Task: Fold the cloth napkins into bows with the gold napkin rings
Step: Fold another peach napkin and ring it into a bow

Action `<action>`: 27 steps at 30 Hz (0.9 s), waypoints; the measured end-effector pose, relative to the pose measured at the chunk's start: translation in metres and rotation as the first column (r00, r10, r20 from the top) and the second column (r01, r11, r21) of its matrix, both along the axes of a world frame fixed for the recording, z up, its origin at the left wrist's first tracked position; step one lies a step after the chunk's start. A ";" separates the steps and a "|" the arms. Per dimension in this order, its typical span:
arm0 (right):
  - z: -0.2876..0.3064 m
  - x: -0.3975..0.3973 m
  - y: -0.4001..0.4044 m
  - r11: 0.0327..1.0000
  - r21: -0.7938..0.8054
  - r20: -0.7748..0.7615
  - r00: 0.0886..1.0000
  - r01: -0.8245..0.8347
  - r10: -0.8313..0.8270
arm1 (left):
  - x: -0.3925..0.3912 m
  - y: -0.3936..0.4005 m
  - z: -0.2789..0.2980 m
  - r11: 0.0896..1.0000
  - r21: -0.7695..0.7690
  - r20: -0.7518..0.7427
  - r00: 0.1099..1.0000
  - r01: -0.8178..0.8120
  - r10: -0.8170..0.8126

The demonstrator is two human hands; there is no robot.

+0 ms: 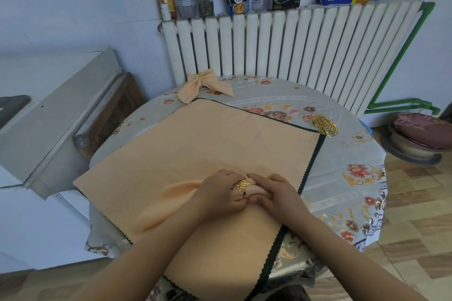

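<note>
Item: peach napkin, gathered, lying on flat peach cloth at the table's near side. Our left hand and right hand pinched it at the gold leaf ring. Finished bow far left; spare rings far right.

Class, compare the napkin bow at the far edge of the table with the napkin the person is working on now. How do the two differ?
The finished bow lies untouched with both wings and tails spread; the napkin in work is gripped by the left hand and right hand, with only its left part showing. The bow sits by the radiator; the other lies near the person, on flat napkins. Both are peach cloth with a gold leaf ring.
</note>
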State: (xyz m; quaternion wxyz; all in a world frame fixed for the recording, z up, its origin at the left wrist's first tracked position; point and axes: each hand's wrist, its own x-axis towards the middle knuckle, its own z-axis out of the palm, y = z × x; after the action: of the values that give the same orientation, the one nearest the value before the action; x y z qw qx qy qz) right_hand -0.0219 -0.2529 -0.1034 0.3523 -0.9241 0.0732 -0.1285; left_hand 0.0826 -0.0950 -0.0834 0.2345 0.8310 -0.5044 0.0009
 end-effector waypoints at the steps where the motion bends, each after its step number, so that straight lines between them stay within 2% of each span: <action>1: 0.000 0.000 0.001 1.000 -0.006 0.000 1.000 0.000 0.000 | 0.002 0.002 0.000 1.000 0.012 -0.011 1.000 -0.009 0.009; 13: 0.001 0.001 0.004 0.998 -0.065 0.028 1.000 0.007 -0.005 | 0.018 0.037 -0.001 0.995 0.035 -0.075 0.993 -0.091 0.093; 17: 0.002 0.000 0.005 0.992 -0.122 0.040 0.999 -0.022 0.027 | 0.020 0.050 -0.003 0.985 0.127 -0.051 0.991 -0.116 0.124; 20: -0.001 0.004 0.007 0.967 -0.254 0.106 0.993 -0.016 0.045 | 0.018 0.066 -0.009 0.979 -0.014 -0.129 0.971 -0.202 0.199; 23: 0.003 0.018 0.022 0.940 -0.338 0.177 0.977 -0.054 0.119 | 0.013 0.073 -0.021 0.972 -0.117 -0.135 0.973 -0.205 0.189; 25: 0.008 0.031 0.035 0.906 -0.408 0.161 0.968 -0.110 0.190 | 0.010 0.071 -0.027 0.961 -0.186 -0.134 0.975 -0.203 0.180; 27: 0.011 0.041 0.040 0.902 -0.396 0.083 0.972 -0.170 0.220 | 0.007 0.068 -0.028 0.939 -0.258 -0.173 0.967 -0.228 0.188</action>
State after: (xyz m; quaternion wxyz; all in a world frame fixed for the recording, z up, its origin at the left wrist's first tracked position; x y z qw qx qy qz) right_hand 0.0188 -0.2124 -0.0921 0.1781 -0.9680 -0.0688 -0.1626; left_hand 0.0901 -0.0274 -0.1113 0.3829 0.8367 -0.3900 0.0353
